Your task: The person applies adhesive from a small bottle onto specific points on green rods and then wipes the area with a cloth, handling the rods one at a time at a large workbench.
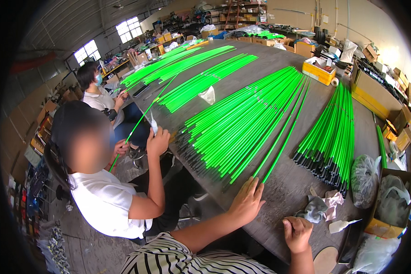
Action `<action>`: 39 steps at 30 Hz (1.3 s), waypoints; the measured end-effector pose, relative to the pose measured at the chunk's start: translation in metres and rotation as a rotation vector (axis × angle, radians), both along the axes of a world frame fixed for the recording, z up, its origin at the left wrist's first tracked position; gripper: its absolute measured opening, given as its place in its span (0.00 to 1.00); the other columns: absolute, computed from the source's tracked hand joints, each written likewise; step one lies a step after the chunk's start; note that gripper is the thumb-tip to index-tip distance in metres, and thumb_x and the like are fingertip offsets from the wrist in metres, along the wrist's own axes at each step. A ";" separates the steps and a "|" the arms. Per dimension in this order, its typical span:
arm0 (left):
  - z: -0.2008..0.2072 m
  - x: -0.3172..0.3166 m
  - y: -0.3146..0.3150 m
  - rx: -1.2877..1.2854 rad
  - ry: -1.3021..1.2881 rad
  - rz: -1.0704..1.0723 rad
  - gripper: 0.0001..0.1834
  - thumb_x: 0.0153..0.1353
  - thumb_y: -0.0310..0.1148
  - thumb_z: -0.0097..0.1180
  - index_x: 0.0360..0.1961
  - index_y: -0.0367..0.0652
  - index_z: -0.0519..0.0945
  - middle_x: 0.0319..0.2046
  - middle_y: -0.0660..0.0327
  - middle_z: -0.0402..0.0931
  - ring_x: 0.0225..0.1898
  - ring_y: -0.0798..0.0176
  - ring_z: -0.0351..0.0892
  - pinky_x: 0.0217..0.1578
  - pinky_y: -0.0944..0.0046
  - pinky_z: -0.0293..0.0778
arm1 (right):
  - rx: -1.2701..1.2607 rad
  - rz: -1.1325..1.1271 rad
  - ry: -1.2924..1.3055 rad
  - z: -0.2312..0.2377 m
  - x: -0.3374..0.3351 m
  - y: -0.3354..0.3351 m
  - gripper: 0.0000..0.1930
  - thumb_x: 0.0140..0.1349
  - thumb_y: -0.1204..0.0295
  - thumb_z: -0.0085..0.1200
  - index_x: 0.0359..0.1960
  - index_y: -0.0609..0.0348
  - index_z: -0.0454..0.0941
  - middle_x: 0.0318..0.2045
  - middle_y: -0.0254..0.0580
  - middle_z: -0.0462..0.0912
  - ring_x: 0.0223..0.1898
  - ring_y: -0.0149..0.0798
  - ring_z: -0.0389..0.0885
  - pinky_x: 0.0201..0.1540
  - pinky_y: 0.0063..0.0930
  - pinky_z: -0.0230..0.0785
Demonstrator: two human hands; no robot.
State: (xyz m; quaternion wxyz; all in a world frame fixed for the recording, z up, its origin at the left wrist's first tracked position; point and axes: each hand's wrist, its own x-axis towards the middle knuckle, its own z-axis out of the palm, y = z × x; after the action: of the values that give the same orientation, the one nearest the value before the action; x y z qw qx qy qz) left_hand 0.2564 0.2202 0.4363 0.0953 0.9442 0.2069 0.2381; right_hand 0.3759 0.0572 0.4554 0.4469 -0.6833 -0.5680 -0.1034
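While the left hand (247,199) lies flat and open, fingers spread, on the grey worktable (278,192), its fingertips touch the near ends of two bright green rods (278,141) that run away from the person toward the far side of the table. Just left of those two rods lies a broad fan of green rods with black ends (242,123), and well to the right a second, tighter bundle of green rods (333,128) rests with its black tips pointing toward the person. The right hand (297,233) is curled into a loose fist at the table's near edge; whether it grips something small I cannot tell, since the fingers hide the palm. Beside it lie crumpled rags (322,204) and a small white squeeze bottle (342,224) on its side, with a round wooden disc (326,260) nearer the person. A yellow box (318,71) stands on the table farther back. To the left, a seated person in a white shirt (107,201) holds a single green rod (137,128) upright-tilted along with a small white bottle (154,124), and another seated person (98,93) works behind.
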 end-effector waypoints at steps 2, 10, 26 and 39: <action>-0.002 0.000 0.000 0.002 -0.011 -0.005 0.26 0.54 0.35 0.54 0.49 0.28 0.67 0.53 0.40 0.59 0.58 0.41 0.56 0.56 0.51 0.57 | -0.009 -0.003 -0.001 0.000 0.000 0.000 0.06 0.48 0.72 0.58 0.22 0.56 0.72 0.15 0.39 0.75 0.15 0.43 0.72 0.19 0.31 0.64; -0.005 -0.001 0.000 0.011 -0.047 -0.004 0.24 0.54 0.36 0.54 0.48 0.30 0.69 0.51 0.42 0.62 0.57 0.41 0.56 0.56 0.47 0.55 | -0.056 -0.012 -0.007 -0.002 0.001 -0.003 0.06 0.48 0.72 0.58 0.21 0.56 0.73 0.16 0.38 0.76 0.15 0.43 0.73 0.20 0.31 0.64; -0.009 -0.005 0.000 0.074 -0.090 -0.002 0.18 0.51 0.32 0.54 0.44 0.37 0.74 0.45 0.56 0.70 0.53 0.49 0.62 0.53 0.45 0.56 | -0.066 0.009 -0.008 0.003 -0.001 -0.002 0.05 0.47 0.72 0.58 0.22 0.56 0.74 0.16 0.38 0.76 0.16 0.42 0.73 0.21 0.31 0.64; 0.006 -0.006 -0.012 0.132 0.028 0.127 0.17 0.50 0.32 0.54 0.42 0.37 0.74 0.30 0.60 0.70 0.34 0.59 0.68 0.33 0.58 0.61 | -0.036 -0.022 0.012 0.003 0.001 -0.003 0.05 0.47 0.72 0.58 0.20 0.56 0.74 0.15 0.40 0.75 0.15 0.44 0.72 0.20 0.32 0.64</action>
State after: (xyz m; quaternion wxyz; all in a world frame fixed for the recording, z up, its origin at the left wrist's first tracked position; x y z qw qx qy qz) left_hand 0.2508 0.2079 0.4426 0.0148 0.9367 0.2514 0.2433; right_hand 0.3764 0.0542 0.4581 0.4368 -0.6981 -0.5596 -0.0937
